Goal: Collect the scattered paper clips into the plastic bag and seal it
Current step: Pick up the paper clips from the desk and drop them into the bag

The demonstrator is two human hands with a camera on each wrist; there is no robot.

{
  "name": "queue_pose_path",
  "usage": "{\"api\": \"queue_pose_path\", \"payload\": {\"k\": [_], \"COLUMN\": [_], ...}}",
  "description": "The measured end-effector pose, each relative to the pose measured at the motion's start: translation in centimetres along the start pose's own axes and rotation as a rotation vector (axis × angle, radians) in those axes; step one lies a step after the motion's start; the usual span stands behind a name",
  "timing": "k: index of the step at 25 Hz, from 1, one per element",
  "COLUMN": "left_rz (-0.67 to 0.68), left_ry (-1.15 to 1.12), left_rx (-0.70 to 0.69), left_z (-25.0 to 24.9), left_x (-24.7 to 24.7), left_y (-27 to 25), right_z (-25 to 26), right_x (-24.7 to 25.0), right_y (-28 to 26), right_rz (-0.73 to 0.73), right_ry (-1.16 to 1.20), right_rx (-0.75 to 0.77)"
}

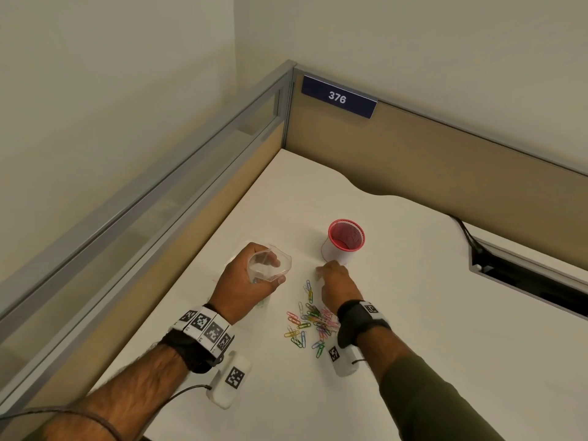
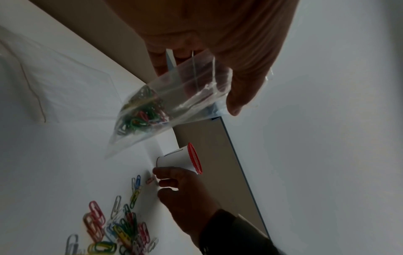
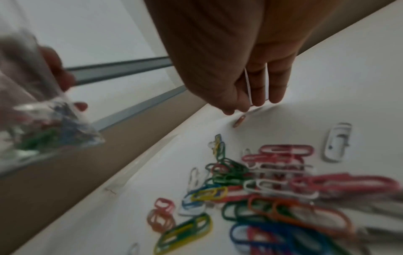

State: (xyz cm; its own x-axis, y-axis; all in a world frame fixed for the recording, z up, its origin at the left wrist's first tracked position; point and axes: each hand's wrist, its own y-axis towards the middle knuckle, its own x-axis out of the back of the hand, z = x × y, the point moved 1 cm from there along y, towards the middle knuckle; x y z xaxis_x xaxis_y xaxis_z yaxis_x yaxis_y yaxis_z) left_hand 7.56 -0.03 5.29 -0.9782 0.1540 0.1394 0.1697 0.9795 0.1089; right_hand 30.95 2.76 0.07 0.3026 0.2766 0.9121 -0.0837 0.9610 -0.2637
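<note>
My left hand (image 1: 241,281) grips a clear plastic bag (image 1: 270,264) just above the white table, holding its mouth open. Several coloured paper clips sit in the bag's bottom corner (image 2: 141,113). A loose pile of paper clips (image 1: 310,319) lies on the table between my hands. A single pink clip (image 2: 150,180) lies apart, close to the cup. My right hand (image 1: 331,278) reaches down to it, thumb and fingertips (image 3: 229,110) touching the table right beside that clip (image 3: 239,120). Nothing shows in that hand.
A white cup with a red rim (image 1: 345,240) stands just beyond my right hand. A second flat clear bag (image 2: 54,77) lies on the table to the left. Partition walls close the desk's back and left; a cable slot (image 1: 525,275) opens at right.
</note>
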Motion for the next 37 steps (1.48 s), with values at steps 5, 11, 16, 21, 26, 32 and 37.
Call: {"api": "queue_pose_path", "payload": {"k": [5,11,16,21,26,32,37], "left_rz": [-0.014,-0.026,-0.031,-0.041,-0.030,-0.015,0.013], "left_ry": [-0.039,-0.067,-0.029,0.033,0.041,0.067,0.081], "left_rx": [-0.009,-0.005,-0.007,-0.006,-0.009,0.019,0.039], "left_z": [-0.2,-0.1,-0.5,-0.7,-0.4,0.1,0.4], "left_x": [-0.3,-1.4,-2.1,-2.1,-2.0,-2.5,-3.5], "left_y": [-0.3,-1.8,-2.7,-2.9,-2.7,-2.2,-2.0], "right_z": [0.5,-2.0,-0.8,2.0,1.2,-0.3,3.8], "right_x": [-2.4,-2.0,-1.9,-3.3,-2.2,2.8,9.6], "right_y": [-2.4,-8.3,-8.9,-8.1,-7.2,-8.1,-10.2], "right_rz": [0.071,0.008,0.170,0.068,0.030,-0.148,-0.324], "right_ry": [-0.058,-0.014,-0.070,-0.168,-0.151,0.263,0.654], "right_rx": [0.108,0.086,0.069,0.172,0.089,-0.044,0.087]}}
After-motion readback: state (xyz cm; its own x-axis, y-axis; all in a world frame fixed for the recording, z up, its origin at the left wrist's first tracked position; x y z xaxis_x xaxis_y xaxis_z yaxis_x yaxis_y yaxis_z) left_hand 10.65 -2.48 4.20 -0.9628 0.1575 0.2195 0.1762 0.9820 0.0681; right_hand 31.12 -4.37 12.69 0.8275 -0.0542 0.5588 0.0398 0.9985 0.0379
